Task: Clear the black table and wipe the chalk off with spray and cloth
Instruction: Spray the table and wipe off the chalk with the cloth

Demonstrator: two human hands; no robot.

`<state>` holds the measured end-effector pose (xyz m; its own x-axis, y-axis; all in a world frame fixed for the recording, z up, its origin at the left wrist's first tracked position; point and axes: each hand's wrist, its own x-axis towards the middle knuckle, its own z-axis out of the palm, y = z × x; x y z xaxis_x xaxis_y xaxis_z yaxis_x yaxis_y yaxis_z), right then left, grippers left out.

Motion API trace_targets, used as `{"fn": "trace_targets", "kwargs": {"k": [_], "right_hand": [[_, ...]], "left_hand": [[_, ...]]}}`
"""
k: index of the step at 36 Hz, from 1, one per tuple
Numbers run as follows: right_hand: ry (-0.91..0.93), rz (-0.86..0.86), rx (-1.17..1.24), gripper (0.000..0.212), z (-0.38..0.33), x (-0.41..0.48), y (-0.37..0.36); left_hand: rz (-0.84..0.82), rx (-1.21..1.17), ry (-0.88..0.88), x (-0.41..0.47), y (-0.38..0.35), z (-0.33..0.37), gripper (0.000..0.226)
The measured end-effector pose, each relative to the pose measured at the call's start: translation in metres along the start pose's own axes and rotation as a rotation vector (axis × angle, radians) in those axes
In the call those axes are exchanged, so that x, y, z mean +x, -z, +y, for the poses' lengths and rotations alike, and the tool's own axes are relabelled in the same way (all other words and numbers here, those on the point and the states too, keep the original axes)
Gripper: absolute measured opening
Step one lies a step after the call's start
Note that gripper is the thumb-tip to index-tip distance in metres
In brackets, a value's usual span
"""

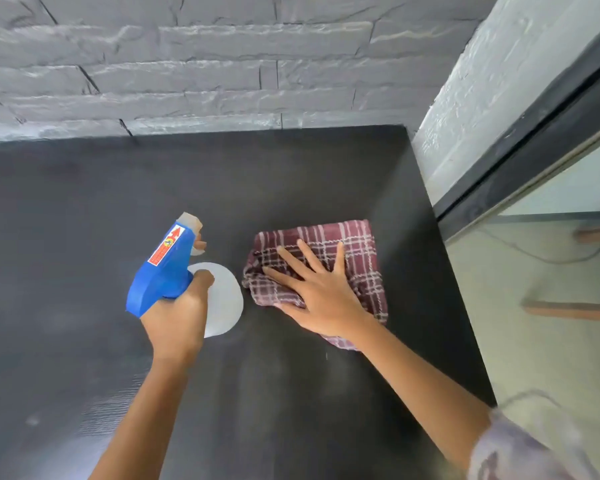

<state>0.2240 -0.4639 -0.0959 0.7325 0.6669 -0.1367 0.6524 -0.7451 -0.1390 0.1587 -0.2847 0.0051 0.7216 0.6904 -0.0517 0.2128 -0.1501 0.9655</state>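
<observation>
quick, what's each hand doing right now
Left hand: grips the spray bottle.
Right hand: open, fingers flat on the cloth.

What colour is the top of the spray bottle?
Blue, with a red and white sticker: the spray bottle, head view.

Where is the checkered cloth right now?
In the head view, the checkered cloth lies at the right of the black table, under the flat right hand, beside the spray bottle.

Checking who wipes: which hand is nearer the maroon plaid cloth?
Right. The right hand lies flat on the maroon plaid cloth; the left hand grips the blue-topped white spray bottle to its left, not touching the cloth.
</observation>
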Motion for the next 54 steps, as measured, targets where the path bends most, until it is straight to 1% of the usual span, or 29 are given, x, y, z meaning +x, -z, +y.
{"fn": "trace_targets", "kwargs": {"k": [2,4,6,8,9,10,12,15,17,19,21,23,24,26,28,30,32,33,34,36,40,42,44,45,47,51,53,54], "right_hand": [[-0.026,-0.002,-0.031,0.058,0.018,-0.045,-0.006],[-0.165,-0.018,-0.038,0.059,0.043,-0.064,-0.003],[-0.371,-0.022,0.002,0.061,0.061,-0.05,0.003],[-0.519,-0.001,0.045,0.06,0.06,-0.022,0.009],[-0.559,0.0,0.066,0.06,0.053,-0.004,0.012],[-0.559,-0.008,0.084,0.06,0.042,0.01,0.013],[-0.446,-0.025,0.085,0.059,0.011,0.027,0.012],[-0.15,-0.06,0.015,0.058,-0.045,0.015,-0.001],[0.009,-0.058,-0.024,0.058,-0.073,-0.014,-0.012],[0.102,-0.036,-0.029,0.058,-0.085,-0.055,-0.018],[0.175,-0.021,-0.029,0.058,-0.081,-0.103,-0.026],[0.193,-0.009,-0.071,0.058,-0.059,-0.144,-0.031],[0.17,-0.007,-0.089,0.058,-0.044,-0.158,-0.031],[0.021,-0.012,-0.08,0.057,-0.017,-0.171,-0.025],[-0.182,-0.041,-0.04,0.058,0.001,-0.16,-0.019],[-0.378,-0.044,-0.006,0.059,-0.002,-0.134,-0.015],[-0.489,-0.035,0.021,0.059,-0.027,-0.108,-0.014],[-0.486,-0.03,0.032,0.059,-0.047,-0.098,-0.014],[-0.442,-0.024,0.034,0.058,-0.065,-0.093,-0.015],[-0.271,-0.006,0.015,0.058,-0.107,-0.097,-0.022],[0.036,-0.014,-0.057,0.06,-0.19,-0.149,-0.045],[0.073,-0.034,-0.092,0.062,-0.199,-0.187,-0.054],[0.001,-0.012,-0.108,0.062,-0.191,-0.218,-0.058],[-0.072,-0.008,-0.104,0.06,-0.183,-0.23,-0.057],[-0.265,-0.006,-0.078,0.058,-0.174,-0.238,-0.05],[-0.642,-0.002,0.025,0.058,-0.17,-0.202,-0.046],[-0.741,-0.009,0.048,0.06,-0.187,-0.169,-0.048],[-0.736,-0.022,0.061,0.061,-0.201,-0.152,-0.049]], "left_hand": [[0.001,0.003,-0.011,-0.008,0.007,-0.002,0.024],[0.016,0.016,-0.009,-0.018,0.014,-0.003,0.027],[0.027,0.017,-0.006,-0.027,0.02,-0.003,0.024],[0.031,0.019,-0.002,-0.04,0.027,-0.002,0.019],[0.038,0.017,0.003,-0.043,0.028,-0.003,0.018],[0.053,0.014,0.007,-0.049,0.031,-0.004,0.021],[0.072,0.022,0.011,-0.06,0.035,-0.005,0.024],[0.101,0.037,0.002,-0.08,0.045,-0.006,0.016],[0.148,0.032,0.004,-0.09,0.057,-0.007,0.02],[0.187,0.005,0.036,-0.095,0.067,-0.009,0.019],[0.221,-0.014,0.07,-0.102,0.079,-0.013,0.021],[0.238,-0.014,0.067,-0.107,0.088,-0.018,0.028],[0.24,-0.015,0.068,-0.109,0.093,-0.02,0.028],[0.242,-0.027,0.075,-0.112,0.104,-0.022,0.023],[0.237,-0.038,0.075,-0.113,0.113,-0.025,0.022],[0.231,-0.045,0.068,-0.115,0.123,-0.028,0.026],[0.244,-0.052,0.08,-0.117,0.131,-0.032,0.034],[0.245,-0.05,0.079,-0.118,0.138,-0.034,0.035],[0.238,-0.048,0.077,-0.118,0.139,-0.035,0.034],[0.21,-0.053,0.079,-0.12,0.146,-0.035,0.027],[0.147,-0.066,0.074,-0.118,0.178,-0.044,0.031],[0.126,-0.065,0.077,-0.117,0.191,-0.047,0.026],[0.108,-0.054,0.071,-0.114,0.21,-0.053,0.03],[0.099,-0.044,0.063,-0.112,0.219,-0.055,0.031],[0.083,-0.033,0.039,-0.107,0.24,-0.058,0.026],[0.095,-0.026,0.03,-0.097,0.276,-0.065,0.024],[0.108,-0.013,0.023,-0.094,0.293,-0.068,0.024],[0.12,-0.01,0.024,-0.093,0.303,-0.071,0.023]]}}
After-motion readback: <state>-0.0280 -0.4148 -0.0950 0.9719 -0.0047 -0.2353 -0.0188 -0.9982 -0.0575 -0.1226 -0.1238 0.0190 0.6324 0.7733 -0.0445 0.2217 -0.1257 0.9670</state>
